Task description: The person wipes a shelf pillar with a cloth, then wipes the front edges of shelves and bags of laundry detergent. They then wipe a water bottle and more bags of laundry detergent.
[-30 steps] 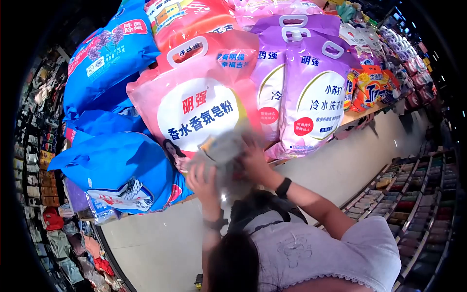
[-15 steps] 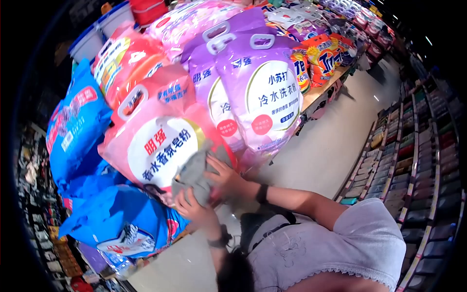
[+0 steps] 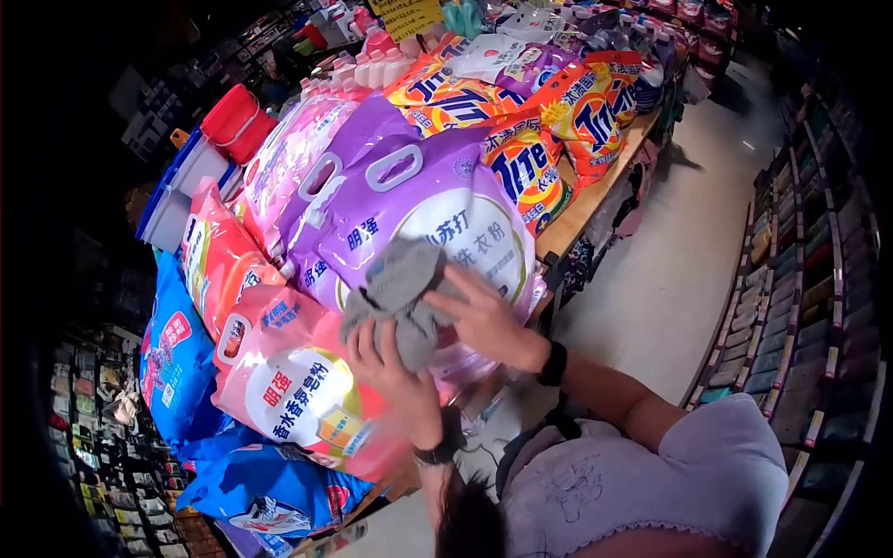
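A crumpled grey cloth (image 3: 409, 279) lies bunched against the front of a purple laundry powder bag (image 3: 372, 209). My right hand (image 3: 488, 321) grips the cloth's right side, fingers over its edge. At the lower left of the cloth, my left hand (image 3: 395, 377) has its fingers curled onto it. The cloth covers part of the purple bag's white label. Just below and left of my left hand stands a pink soap powder bag (image 3: 307, 391) with a round white label.
Blue bags (image 3: 279, 488) lie at the lower left, with a red bag (image 3: 223, 260) above them. Orange detergent bags (image 3: 591, 116) sit along the wooden table edge (image 3: 605, 191). A floor aisle (image 3: 642, 298) separates the table from shelves of folded goods (image 3: 781, 307) on the right.
Both hands and the grey cloth have moved from the pink bag up and right onto the purple bag. The purple bag now leans back more, and the view has shifted.
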### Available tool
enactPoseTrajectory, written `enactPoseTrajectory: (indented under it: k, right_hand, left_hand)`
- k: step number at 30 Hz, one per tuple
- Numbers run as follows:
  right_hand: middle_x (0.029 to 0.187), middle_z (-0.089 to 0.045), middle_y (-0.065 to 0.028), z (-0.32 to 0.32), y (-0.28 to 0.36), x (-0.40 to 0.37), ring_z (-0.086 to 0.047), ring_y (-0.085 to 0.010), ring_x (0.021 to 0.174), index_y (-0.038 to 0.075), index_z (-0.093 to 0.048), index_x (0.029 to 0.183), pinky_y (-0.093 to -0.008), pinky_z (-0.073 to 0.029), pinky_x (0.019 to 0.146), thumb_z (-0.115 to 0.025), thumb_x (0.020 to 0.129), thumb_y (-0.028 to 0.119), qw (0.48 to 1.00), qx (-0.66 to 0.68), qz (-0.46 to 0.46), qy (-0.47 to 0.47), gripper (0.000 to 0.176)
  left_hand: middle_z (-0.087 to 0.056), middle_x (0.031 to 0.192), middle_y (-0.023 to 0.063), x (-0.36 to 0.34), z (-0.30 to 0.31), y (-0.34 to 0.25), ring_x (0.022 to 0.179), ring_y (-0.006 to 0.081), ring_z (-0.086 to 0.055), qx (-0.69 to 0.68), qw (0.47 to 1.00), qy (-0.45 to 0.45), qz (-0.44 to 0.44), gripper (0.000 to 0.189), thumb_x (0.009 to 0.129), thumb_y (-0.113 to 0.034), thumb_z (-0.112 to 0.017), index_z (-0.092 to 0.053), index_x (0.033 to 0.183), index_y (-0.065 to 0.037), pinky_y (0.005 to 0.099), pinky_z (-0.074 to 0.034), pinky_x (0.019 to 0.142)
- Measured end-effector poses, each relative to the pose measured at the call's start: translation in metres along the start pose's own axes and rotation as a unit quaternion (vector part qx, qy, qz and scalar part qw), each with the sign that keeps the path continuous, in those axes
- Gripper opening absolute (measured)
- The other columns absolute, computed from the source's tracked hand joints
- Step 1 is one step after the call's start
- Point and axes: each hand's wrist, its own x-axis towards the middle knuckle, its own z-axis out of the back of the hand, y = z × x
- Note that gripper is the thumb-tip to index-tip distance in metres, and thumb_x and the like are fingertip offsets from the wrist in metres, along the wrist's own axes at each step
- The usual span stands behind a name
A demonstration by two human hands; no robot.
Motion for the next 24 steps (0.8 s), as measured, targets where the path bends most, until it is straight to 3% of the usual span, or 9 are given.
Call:
enactPoseTrajectory:
  k: [3, 7, 9, 12, 14, 19, 22, 24]
  right_hand:
    - [0.132, -0.049, -0.0220, 0.022, -0.054, 0.023, -0.045, -0.0384, 0.126, 0.010, -0.063, 0.121, -0.0486, -0.035, 0.106, -0.059, 0.073, -0.002, 0.999, -0.044, -0.021, 0.015, 0.050]
    - [0.144, -0.038, -0.0214, 0.025, -0.123, -0.012, -0.034, -0.0390, 0.135, 0.010, -0.057, 0.128, -0.0476, -0.028, 0.112, -0.065, 0.074, 0.006, 0.991, -0.043, -0.063, 0.110, 0.054]
    - [0.150, -0.029, -0.0217, 0.029, -0.131, -0.049, -0.027, -0.0410, 0.138, 0.008, -0.054, 0.130, -0.0479, -0.026, 0.113, -0.066, 0.075, 0.010, 0.980, -0.037, -0.107, 0.161, 0.056]
    - [0.147, -0.030, -0.0247, 0.038, -0.128, -0.111, -0.025, -0.0450, 0.139, 0.006, -0.058, 0.123, -0.0496, -0.026, 0.113, -0.066, 0.075, 0.010, 0.970, -0.013, -0.140, 0.196, 0.049]
    - [0.145, -0.031, -0.0249, 0.036, -0.127, -0.148, -0.023, -0.0456, 0.139, 0.008, -0.059, 0.120, -0.0527, -0.026, 0.113, -0.069, 0.073, 0.013, 0.963, 0.011, -0.148, 0.226, 0.048]
    - [0.144, -0.035, -0.0219, 0.039, -0.131, -0.081, -0.022, -0.0435, 0.141, 0.013, -0.061, 0.119, -0.0542, -0.020, 0.114, -0.074, 0.072, 0.020, 0.966, -0.002, -0.062, 0.250, 0.050]
    - [0.142, -0.039, -0.0200, 0.017, -0.139, 0.001, -0.022, -0.0403, 0.142, 0.015, -0.060, 0.123, -0.0527, -0.016, 0.116, -0.076, 0.072, 0.025, 0.978, -0.004, -0.015, 0.209, 0.055]
    - [0.144, -0.036, -0.0246, -0.001, -0.146, 0.048, -0.021, -0.0412, 0.142, 0.011, -0.056, 0.127, -0.0522, -0.017, 0.115, -0.072, 0.072, 0.022, 0.986, 0.002, 0.007, 0.165, 0.058]
  left_hand:
    - [-0.050, 0.128, 0.0141, 0.033, -0.060, -0.002, 0.124, 0.0387, -0.041, 0.006, 0.999, 0.049, -0.010, 0.063, 0.058, 0.009, -0.057, -0.055, 0.120, -0.005, 0.0476, -0.030, 0.106]
    - [-0.049, 0.131, 0.0093, 0.006, -0.125, -0.012, 0.130, 0.0356, -0.037, 0.082, 0.996, 0.042, -0.006, 0.069, 0.053, 0.010, -0.062, -0.058, 0.118, -0.013, 0.0527, -0.024, 0.109]
    - [-0.048, 0.132, 0.0093, -0.015, -0.125, -0.021, 0.131, 0.0361, -0.036, 0.080, 0.990, 0.117, 0.008, 0.068, 0.054, 0.009, -0.062, -0.058, 0.118, -0.013, 0.0528, -0.024, 0.109]
    - [-0.048, 0.135, 0.0096, -0.063, -0.117, -0.028, 0.132, 0.0380, -0.035, 0.077, 0.978, 0.195, 0.007, 0.063, 0.056, 0.007, -0.063, -0.059, 0.117, -0.013, 0.0562, -0.024, 0.108]
    - [-0.050, 0.133, 0.0109, -0.098, -0.118, -0.020, 0.128, 0.0396, -0.038, 0.077, 0.979, 0.186, -0.019, 0.053, 0.062, 0.004, -0.062, -0.061, 0.112, -0.012, 0.0565, -0.027, 0.105]
    - [-0.051, 0.132, 0.0118, -0.064, -0.101, -0.002, 0.127, 0.0390, -0.040, 0.123, 0.971, 0.203, -0.027, 0.050, 0.062, 0.001, -0.062, -0.060, 0.110, -0.011, 0.0564, -0.029, 0.104]
    - [-0.049, 0.134, 0.0122, 0.006, -0.099, 0.007, 0.130, 0.0393, -0.039, 0.131, 0.983, 0.132, -0.005, 0.062, 0.058, 0.004, -0.061, -0.057, 0.118, -0.010, 0.0523, -0.029, 0.108]
    - [-0.050, 0.130, 0.0137, 0.056, -0.103, 0.020, 0.127, 0.0393, -0.041, 0.108, 0.990, 0.090, 0.006, 0.070, 0.055, 0.009, -0.056, -0.057, 0.122, -0.010, 0.0497, -0.030, 0.108]
